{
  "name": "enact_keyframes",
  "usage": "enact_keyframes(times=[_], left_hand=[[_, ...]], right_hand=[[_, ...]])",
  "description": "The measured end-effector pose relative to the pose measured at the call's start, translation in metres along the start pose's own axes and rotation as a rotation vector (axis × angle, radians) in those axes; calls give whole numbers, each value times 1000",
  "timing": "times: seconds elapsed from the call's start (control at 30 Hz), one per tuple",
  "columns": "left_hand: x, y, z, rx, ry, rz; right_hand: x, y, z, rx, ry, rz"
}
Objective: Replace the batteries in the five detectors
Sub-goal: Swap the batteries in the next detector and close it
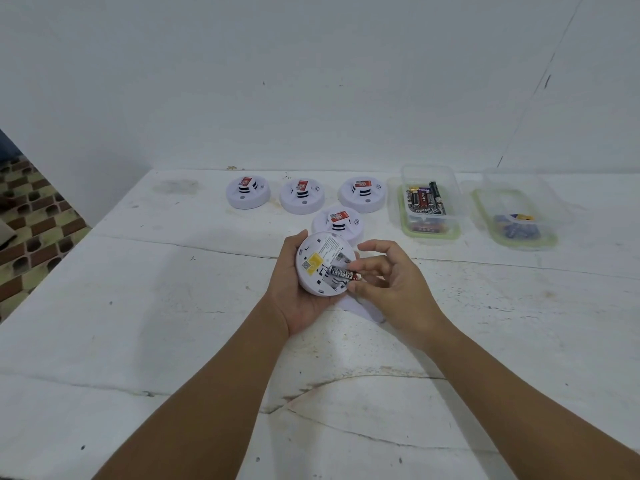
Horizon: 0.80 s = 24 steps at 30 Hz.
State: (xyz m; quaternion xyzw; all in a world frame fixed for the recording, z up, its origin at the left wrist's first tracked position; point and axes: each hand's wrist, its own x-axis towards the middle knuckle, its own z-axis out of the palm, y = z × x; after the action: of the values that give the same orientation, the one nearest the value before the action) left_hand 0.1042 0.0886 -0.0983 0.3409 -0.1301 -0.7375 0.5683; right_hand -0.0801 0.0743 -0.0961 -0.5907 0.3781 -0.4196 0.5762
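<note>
My left hand (pixel 294 292) grips a round white detector (pixel 317 252) turned back side up, its battery bay uncovered. My right hand (pixel 391 285) pinches a black and red battery (pixel 344 274) that lies across the open bay. Three white detectors stand face up in a row at the back: one on the left (pixel 247 192), one in the middle (pixel 302 197), one on the right (pixel 362 194). Another detector (pixel 341 221) sits just behind the held one. A flat white piece (pixel 360 308), perhaps the cover, lies on the table under my right hand.
A clear box (pixel 429 206) with a green rim holds several black and red batteries at the back right. Further right, a second clear box (pixel 516 216) holds blue and yellow batteries. The white table (pixel 173 306) ends at a wall behind and drops off at the left over patterned floor.
</note>
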Motion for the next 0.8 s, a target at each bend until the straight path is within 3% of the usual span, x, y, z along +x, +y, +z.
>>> enact_keyframes(times=[0.2,0.43,0.8], left_hand=[[1,0,-1,13,13,2],[-1,0,3,-27,-21,-2],[-4,1,4,14,-18,2]], right_hand=[[-3,1,-1,-81,-18,-28],[-2,-4,3,-4,59,-34],[-5,-4,9,-36,130,62]])
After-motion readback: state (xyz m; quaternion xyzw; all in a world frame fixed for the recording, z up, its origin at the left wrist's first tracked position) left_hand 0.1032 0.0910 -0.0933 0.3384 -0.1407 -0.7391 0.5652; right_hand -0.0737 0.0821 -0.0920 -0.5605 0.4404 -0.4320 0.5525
